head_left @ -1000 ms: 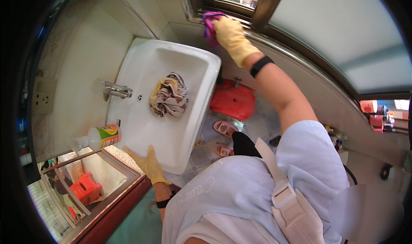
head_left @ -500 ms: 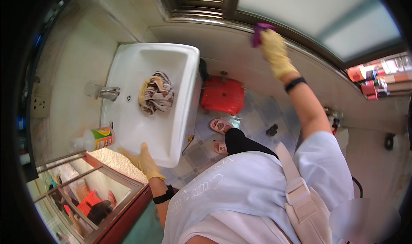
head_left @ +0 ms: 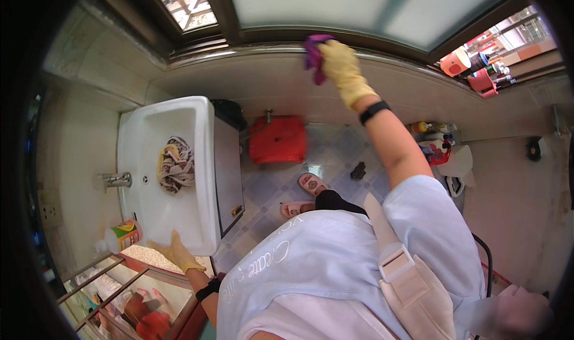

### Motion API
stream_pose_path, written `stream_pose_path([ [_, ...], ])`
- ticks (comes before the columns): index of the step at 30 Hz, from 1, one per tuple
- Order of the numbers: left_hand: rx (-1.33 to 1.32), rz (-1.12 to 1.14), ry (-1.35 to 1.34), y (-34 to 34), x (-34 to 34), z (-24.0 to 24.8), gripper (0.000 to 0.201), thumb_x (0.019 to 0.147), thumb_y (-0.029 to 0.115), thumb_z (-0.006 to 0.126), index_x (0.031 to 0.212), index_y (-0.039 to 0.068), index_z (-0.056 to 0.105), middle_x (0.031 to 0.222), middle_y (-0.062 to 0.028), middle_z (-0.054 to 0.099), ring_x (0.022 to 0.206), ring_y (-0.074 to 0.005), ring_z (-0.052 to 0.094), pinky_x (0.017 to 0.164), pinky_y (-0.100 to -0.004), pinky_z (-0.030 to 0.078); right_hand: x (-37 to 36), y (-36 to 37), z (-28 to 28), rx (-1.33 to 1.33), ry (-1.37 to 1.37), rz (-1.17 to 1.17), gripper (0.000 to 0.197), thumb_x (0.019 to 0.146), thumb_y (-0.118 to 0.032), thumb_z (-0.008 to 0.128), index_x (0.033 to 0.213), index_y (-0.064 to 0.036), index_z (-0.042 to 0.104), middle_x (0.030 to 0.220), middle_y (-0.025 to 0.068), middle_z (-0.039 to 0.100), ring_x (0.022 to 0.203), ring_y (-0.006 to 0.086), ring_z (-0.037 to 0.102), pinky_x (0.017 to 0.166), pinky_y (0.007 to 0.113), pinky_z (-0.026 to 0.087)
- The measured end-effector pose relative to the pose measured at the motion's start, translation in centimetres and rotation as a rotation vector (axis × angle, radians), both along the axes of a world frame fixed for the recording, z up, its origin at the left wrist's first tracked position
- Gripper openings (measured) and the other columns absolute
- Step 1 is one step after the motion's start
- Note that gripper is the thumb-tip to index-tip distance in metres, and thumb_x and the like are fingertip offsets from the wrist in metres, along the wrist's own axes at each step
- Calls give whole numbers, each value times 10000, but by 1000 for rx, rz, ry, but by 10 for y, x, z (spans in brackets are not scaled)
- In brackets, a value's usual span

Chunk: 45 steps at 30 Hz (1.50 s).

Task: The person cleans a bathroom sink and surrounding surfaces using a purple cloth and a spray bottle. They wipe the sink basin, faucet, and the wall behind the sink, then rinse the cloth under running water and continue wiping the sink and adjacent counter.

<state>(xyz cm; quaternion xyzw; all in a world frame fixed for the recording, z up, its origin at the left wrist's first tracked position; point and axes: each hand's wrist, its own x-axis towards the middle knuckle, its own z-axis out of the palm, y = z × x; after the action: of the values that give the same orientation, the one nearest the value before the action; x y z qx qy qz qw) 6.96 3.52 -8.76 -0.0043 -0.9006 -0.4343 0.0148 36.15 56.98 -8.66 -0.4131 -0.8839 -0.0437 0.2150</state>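
Note:
A yellow rubber glove covers my right hand [head_left: 342, 69], which is closed on a crumpled purple cloth [head_left: 317, 58] by the lower edge of the window frame [head_left: 263, 49]. My left hand [head_left: 178, 253], also in a yellow glove, rests at the near end of the white sink [head_left: 207, 178], its thumb and fingers apart and holding nothing. In the basin lies a bunched patterned cloth [head_left: 177, 165], near the metal tap [head_left: 116, 180]. A plastic bottle [head_left: 122, 236] with a green and orange label stands at the sink's near left corner.
A red plastic stool [head_left: 277, 139] stands on the tiled floor beneath the window wall. Dark debris [head_left: 358, 171] lies right of my pink slippers [head_left: 311, 184]. Several bottles [head_left: 431, 136] stand along the right wall. Cups [head_left: 454, 62] sit at the right window opening. A framed glass panel [head_left: 125, 298] is at lower left.
The view has turned to the right, so the sink and window appear further left. My right hand stays by the window frame with the purple cloth; my left hand remains at the sink's edge.

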Motion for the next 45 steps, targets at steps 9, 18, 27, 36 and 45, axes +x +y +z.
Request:
stream_pose_path([
  [9, -19, 12, -39, 12, 5, 7, 886, 856, 75, 697, 1547, 4, 148, 1499, -214, 376, 1273, -308, 495, 1086, -370, 385, 328, 53, -12, -234, 202, -731, 169, 853, -165, 612, 983, -111, 705, 908, 163, 700, 853, 378, 656, 756, 410, 506],
  [18, -132, 63, -63, 17, 13, 11, 869, 864, 115, 700, 1545, 16, 169, 1515, -212, 356, 1280, -316, 483, 1076, -395, 404, 225, 38, -34, -377, 1338, -600, 199, 872, -90, 677, 1065, -41, 676, 927, 27, 688, 811, 163, 636, 764, 297, 513],
  [27, -416, -38, 23, 2, -13, 3, 892, 840, 221, 731, 1529, -7, 213, 1552, -225, 285, 1336, -337, 433, 1125, -390, 347, -40, -44, -39, -525, 578, 111, 253, 817, -167, 702, 1043, -56, 686, 1013, 164, 676, 990, 358, 621, 894, 432, 491],
  [36, -130, 89, 101, -7, -13, -17, 913, 806, 96, 760, 1537, 15, 219, 1536, -193, 338, 1363, -273, 402, 1131, -321, 298, 11, -23, 13, -133, 586, 77, 276, 813, -25, 694, 1089, -32, 686, 1012, 132, 668, 917, 280, 645, 813, 345, 514],
  [45, 5, 111, 74, 8, -11, -10, 898, 807, 27, 736, 1547, 56, 227, 1497, -136, 392, 1290, -231, 461, 1096, -302, 342, -126, -12, 2, 21, 243, 252, 207, 782, -91, 638, 976, -130, 698, 899, 116, 648, 801, 350, 638, 697, 471, 524],
])
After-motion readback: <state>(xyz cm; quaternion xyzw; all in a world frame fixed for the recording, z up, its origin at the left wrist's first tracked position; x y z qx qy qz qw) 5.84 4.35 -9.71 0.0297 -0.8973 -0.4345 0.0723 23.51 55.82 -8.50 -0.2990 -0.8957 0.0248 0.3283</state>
